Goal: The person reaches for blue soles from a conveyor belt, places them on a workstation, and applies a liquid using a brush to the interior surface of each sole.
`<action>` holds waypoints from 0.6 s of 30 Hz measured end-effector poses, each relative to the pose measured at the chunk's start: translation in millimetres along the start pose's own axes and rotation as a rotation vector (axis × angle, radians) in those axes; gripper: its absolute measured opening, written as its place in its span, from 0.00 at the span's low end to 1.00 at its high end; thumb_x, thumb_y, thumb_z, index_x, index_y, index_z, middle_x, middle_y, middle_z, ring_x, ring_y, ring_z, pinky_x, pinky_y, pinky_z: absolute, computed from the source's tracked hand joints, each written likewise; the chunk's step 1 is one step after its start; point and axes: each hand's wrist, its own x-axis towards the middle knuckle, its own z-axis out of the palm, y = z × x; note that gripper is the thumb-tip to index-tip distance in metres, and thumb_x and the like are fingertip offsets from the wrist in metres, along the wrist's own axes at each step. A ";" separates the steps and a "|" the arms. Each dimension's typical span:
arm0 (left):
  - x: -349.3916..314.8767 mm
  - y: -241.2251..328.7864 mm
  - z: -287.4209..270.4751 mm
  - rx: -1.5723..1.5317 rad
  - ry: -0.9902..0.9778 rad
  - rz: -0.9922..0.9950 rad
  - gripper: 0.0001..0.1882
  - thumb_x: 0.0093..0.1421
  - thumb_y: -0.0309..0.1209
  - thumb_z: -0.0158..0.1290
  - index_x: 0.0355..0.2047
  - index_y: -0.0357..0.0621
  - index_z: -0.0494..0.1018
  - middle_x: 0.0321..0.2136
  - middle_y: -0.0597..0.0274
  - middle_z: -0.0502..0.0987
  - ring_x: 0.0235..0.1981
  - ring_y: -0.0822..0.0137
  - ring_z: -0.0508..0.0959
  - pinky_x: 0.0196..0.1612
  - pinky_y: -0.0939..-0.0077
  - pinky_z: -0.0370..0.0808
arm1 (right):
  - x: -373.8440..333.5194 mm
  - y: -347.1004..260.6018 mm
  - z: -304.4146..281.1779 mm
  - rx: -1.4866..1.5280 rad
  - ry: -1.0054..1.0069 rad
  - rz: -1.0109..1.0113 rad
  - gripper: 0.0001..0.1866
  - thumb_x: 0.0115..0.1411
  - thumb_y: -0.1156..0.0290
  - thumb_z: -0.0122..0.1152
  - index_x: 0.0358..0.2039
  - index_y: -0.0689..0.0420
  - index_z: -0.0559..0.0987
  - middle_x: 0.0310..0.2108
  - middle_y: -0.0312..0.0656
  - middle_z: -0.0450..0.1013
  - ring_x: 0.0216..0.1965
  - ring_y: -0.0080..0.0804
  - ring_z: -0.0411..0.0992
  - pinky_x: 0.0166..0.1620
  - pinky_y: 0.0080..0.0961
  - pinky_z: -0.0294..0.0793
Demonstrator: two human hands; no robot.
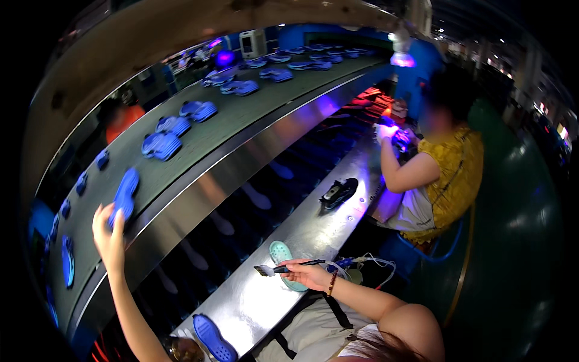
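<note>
My left hand (108, 238) is raised over the near edge of the conveyor belt, its fingers closed around a blue shoe sole (126, 190) tilted upright. Down by my lap, my right hand (309, 275) grips a flat brush (264, 271) with a black handle, its bristles pointing left. A clear tube (377, 260) runs close behind the handle. Beneath the brush and hand, a pale green sole with small holes (279, 250) lies on the metal bench (253, 304), partly covered. Nearer to me, a blue sole (213, 338) rests at the bench's left end.
The green conveyor belt (235, 114) carries several blue soles (161, 145). Below it, pale soles (258, 196) sit on a dark lower level. A dark shoe-shaped object (339, 194) lies farther along the bench. Beside it sits a co-worker (452, 175) in yellow; another person in orange (123, 122) is beyond the belt.
</note>
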 end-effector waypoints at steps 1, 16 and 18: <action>-15.4 14.3 -7.6 -0.232 0.161 -0.121 0.14 0.54 0.34 0.49 0.37 0.36 0.69 0.41 0.55 0.70 0.46 0.62 0.67 0.47 0.72 0.63 | 0.3 -0.8 -4.4 -0.013 0.002 -0.017 0.17 0.56 0.74 0.49 0.46 0.64 0.66 0.40 0.42 0.68 0.40 0.25 0.68 0.43 0.17 0.67; -282.2 113.0 16.5 -2.159 -0.141 -1.059 0.41 0.48 0.52 0.49 0.55 0.37 0.50 0.40 0.47 0.69 0.39 0.52 0.72 0.46 0.53 0.66 | 12.7 -19.0 16.8 -0.048 0.065 -0.167 0.09 0.52 0.79 0.52 0.36 0.62 0.73 0.34 0.42 0.71 0.35 0.27 0.70 0.39 0.21 0.71; -314.0 111.7 40.2 -2.066 -0.129 -1.391 0.35 0.53 0.52 0.43 0.54 0.42 0.52 0.44 0.48 0.67 0.45 0.52 0.68 0.52 0.54 0.61 | 14.1 -11.6 25.9 -0.125 0.060 -0.173 0.08 0.52 0.78 0.53 0.35 0.63 0.73 0.34 0.42 0.71 0.35 0.27 0.70 0.40 0.22 0.70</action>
